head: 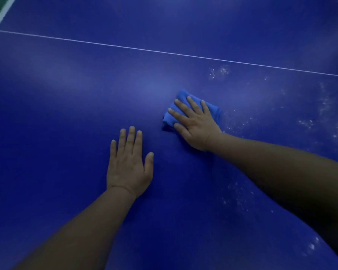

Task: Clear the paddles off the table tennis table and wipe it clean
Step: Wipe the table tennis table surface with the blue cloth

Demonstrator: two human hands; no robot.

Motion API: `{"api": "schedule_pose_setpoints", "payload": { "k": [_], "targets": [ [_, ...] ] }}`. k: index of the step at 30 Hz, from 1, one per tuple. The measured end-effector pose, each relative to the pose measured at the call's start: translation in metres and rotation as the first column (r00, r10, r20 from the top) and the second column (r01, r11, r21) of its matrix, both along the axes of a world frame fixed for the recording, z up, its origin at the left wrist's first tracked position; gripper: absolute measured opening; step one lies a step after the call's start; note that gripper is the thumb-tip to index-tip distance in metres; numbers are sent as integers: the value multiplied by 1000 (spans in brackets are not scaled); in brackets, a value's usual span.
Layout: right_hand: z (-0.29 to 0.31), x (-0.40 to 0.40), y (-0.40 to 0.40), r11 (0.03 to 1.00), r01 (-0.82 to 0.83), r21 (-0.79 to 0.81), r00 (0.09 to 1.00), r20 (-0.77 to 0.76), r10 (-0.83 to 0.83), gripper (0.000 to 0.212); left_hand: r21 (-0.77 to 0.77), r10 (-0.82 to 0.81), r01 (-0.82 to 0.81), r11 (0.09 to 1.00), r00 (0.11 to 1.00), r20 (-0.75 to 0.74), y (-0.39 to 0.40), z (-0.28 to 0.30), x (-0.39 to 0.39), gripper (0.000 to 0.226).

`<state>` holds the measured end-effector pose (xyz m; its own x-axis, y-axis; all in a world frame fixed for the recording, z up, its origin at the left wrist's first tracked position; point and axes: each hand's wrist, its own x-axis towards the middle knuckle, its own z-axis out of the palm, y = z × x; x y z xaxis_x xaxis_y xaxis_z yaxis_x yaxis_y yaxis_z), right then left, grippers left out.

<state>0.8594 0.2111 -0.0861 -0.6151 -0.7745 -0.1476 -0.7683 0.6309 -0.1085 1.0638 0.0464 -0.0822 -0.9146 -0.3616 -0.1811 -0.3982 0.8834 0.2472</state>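
The blue table tennis table [70,106] fills the view. A folded blue cloth [180,98] lies on it right of centre. My right hand [195,125] presses flat on the cloth with straight, spread fingers. My left hand [128,164] rests flat on the bare table surface, below and left of the cloth, fingers straight. No paddle is in view.
White dusty specks [219,72] and smears [324,106] dot the table to the right of the cloth and near my right forearm. A thin white line [164,52] crosses the table. The white-edged table border [0,16] and green floor show at the top left.
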Motion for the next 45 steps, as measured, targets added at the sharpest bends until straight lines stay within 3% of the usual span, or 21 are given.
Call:
{"api": "schedule_pose_setpoints", "payload": {
  "k": [4,10,17,22,25,27,31,33,35,37,39,40,42,43,44,45],
  "targets": [
    [-2,-64,-20,993,115,-6,993,-17,-115,58,-82,17,-13,997,999,45,-1,-10,-4,72],
    [0,-125,-36,964,265,-15,964,14,-265,54,-33,17,-15,999,998,63,-1,-5,-4,69],
    [-6,-107,-57,919,393,-40,918,-32,-395,59,15,20,-21,1000,996,82,0,-2,-4,67],
    [-6,-115,-112,918,389,-71,921,29,-388,58,7,27,-28,1000,997,71,3,-1,-5,69],
    [-10,-142,-92,894,444,-56,896,15,-444,57,7,10,-11,1000,998,65,1,-3,-4,71],
    [-11,-172,-43,793,608,-44,792,-38,-610,57,-5,2,-2,1000,998,55,0,-4,-3,71],
    [1,-206,72,315,949,-4,315,-6,-949,60,-22,-14,15,1000,999,35,-1,-4,-3,71],
    [2,-195,79,176,984,11,176,2,-984,60,-29,-17,18,999,999,42,0,-5,-2,71],
    [0,-176,44,256,966,-25,256,19,-966,60,-42,-16,18,999,998,55,1,-5,-2,71],
    [-6,-158,-10,515,854,-75,518,27,-855,59,-57,-22,25,998,998,52,1,-6,-2,70],
    [-10,-142,-57,811,582,-56,813,14,-582,59,-59,-20,23,998,999,42,1,-8,-2,70],
    [-9,-142,-63,895,445,-37,895,30,-444,59,-56,-17,20,998,999,41,0,-9,-2,70],
    [-6,-164,-40,922,387,-12,922,-8,-387,59,-55,-15,17,998,999,39,-2,-10,-3,70],
    [-6,-178,-16,872,490,-12,870,-54,-490,59,-54,-14,16,998,999,37,-2,-10,-3,71],
    [-5,-191,14,767,642,-25,763,-78,-641,59,-48,-15,16,999,999,36,-2,-9,-3,71],
    [-3,-202,45,603,797,-36,600,-60,-797,60,-43,-15,16,999,999,35,-1,-9,-3,71]
  ]
}}
